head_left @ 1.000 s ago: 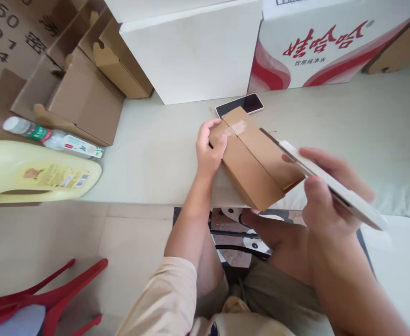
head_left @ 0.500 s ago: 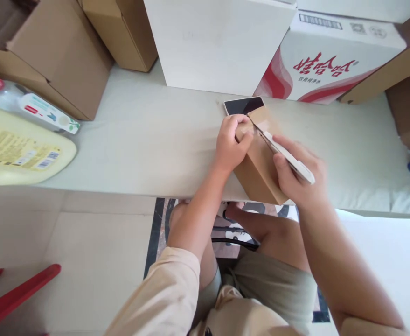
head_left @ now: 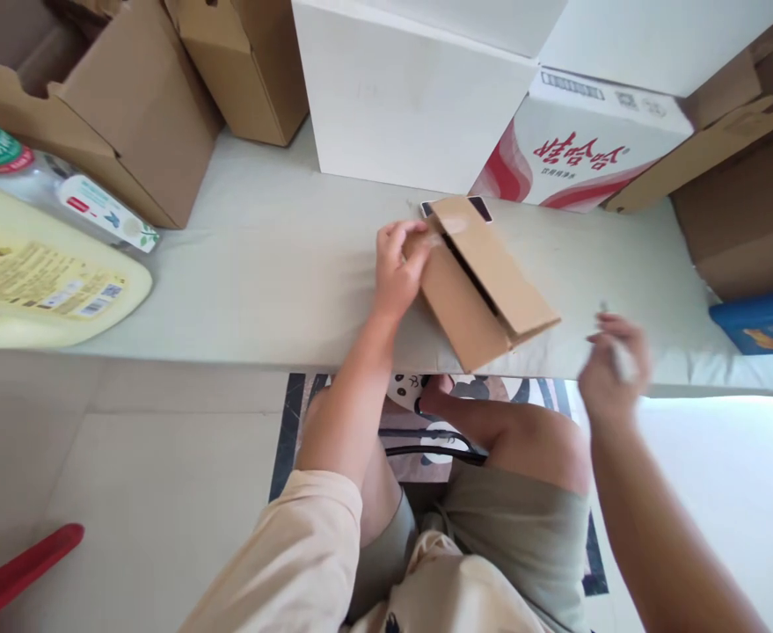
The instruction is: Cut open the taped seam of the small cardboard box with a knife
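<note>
A small brown cardboard box [head_left: 484, 281] lies on the pale table [head_left: 273, 272], its top seam split open into a dark slit. My left hand [head_left: 396, 268] grips the box's far left end, fingers curled over the taped corner. Off to the right, near the table's front edge, my right hand [head_left: 614, 365] is blurred and closed round a white cutter [head_left: 620, 356], held away from the box. A phone [head_left: 455, 208] lies just behind the box, mostly hidden by it.
A white box [head_left: 412, 88] and a red-and-white carton [head_left: 577, 154] stand behind. Brown cartons [head_left: 128, 97] sit at the back left, another open one [head_left: 742, 193] at right. A yellow jug [head_left: 36, 286], a bottle [head_left: 62, 189] and a blue item [head_left: 762, 321] lie on the table.
My right hand ran the cutter along the box's taped seam, then pulled back to the right. The seam now gapes open. My left hand stayed on the box.
</note>
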Demonstrator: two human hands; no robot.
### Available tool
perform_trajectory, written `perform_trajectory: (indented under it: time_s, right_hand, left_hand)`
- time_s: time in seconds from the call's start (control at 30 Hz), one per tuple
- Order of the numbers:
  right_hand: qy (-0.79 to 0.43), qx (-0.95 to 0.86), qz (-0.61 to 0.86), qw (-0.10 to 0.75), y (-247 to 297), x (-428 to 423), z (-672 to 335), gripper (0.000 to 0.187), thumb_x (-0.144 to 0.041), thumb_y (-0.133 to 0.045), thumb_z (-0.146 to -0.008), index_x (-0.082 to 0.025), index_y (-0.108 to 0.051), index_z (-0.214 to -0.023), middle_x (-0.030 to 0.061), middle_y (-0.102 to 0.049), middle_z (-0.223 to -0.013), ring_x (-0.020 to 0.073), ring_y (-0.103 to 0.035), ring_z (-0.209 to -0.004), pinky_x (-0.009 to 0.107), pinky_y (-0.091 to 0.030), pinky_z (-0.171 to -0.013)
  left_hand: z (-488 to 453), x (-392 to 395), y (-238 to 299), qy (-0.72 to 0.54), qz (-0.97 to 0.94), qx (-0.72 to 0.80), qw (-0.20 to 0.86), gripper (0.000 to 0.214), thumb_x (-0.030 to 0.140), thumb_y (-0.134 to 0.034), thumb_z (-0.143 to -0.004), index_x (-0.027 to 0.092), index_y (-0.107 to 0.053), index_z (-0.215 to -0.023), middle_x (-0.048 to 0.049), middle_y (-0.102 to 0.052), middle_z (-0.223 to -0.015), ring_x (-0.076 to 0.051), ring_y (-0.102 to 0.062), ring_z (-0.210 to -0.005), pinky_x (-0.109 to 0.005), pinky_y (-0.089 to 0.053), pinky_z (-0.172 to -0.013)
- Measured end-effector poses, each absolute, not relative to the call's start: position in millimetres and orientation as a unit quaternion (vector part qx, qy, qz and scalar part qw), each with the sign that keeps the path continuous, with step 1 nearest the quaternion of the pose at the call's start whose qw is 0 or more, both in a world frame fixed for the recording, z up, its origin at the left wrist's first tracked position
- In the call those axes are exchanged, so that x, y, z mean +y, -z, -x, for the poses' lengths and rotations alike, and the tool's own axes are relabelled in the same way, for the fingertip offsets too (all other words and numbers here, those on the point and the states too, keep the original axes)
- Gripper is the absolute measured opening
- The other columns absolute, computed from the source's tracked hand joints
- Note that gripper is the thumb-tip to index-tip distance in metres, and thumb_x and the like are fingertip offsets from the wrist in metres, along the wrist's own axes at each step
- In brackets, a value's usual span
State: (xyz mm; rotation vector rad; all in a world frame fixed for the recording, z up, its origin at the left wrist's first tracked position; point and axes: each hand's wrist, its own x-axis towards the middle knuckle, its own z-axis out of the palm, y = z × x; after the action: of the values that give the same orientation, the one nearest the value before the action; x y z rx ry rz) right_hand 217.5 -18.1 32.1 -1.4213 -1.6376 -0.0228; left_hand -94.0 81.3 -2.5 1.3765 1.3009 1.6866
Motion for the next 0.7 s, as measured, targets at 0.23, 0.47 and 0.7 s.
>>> perform_trajectory:
  time_s: [0.23,0.47,0.7]
  right_hand:
    - [-0.11,-0.734,0.659,0.121,10.1,-15.8,-204.4,0.074,-0.054,-0.064,-0.076,-0.017,-0.055,-0.14,0.0243,-0.038,-0.163,0.0482,-0.039,-0.148,0.071,-0.034,-0.114]
    - [-0.229,-0.71,0.626,0.227,7.0,-38.7,-167.0,0.069,-0.06,-0.057,-0.087,-0.026,-0.049,-0.147,0.0151,-0.05,-0.157,0.0397,-0.031,-0.155,0.069,-0.025,-0.121]
    - [-0.317,-0.621,0.547,0.463,-0.9,-33.6,-133.6,0.065,-0.065,-0.065,-0.081,-0.026,-0.052,-0.132,0.0133,-0.067,-0.128,0.0292,-0.063,-0.125,0.05,-0.051,-0.108]
  left_hand:
    - [125.4,74.0,8.9,-0.627,-0.429,0.558,0.333,0.013,0.021,-0.072,-0.084,0.025,-0.073,-0.096,-0.0073,-0.06,-0.112,-0.021,-0.062,-0.103,-0.037,-0.05,-0.101]
    - [130.0,57.5,-5.2,-0.565,-0.351,0.489,0.565,0.038,0.051,-0.052,-0.095,0.022,-0.058,-0.071,-0.0034,-0.063,-0.074,-0.021,-0.064,-0.08,-0.034,-0.05,-0.073]
    - [146.0,41.7,-26.2,-0.567,-0.371,0.326,0.659,0.034,0.049,-0.072,-0.076,0.019,-0.065,-0.091,-0.0092,-0.075,-0.09,-0.027,-0.073,-0.098,-0.034,-0.056,-0.076]
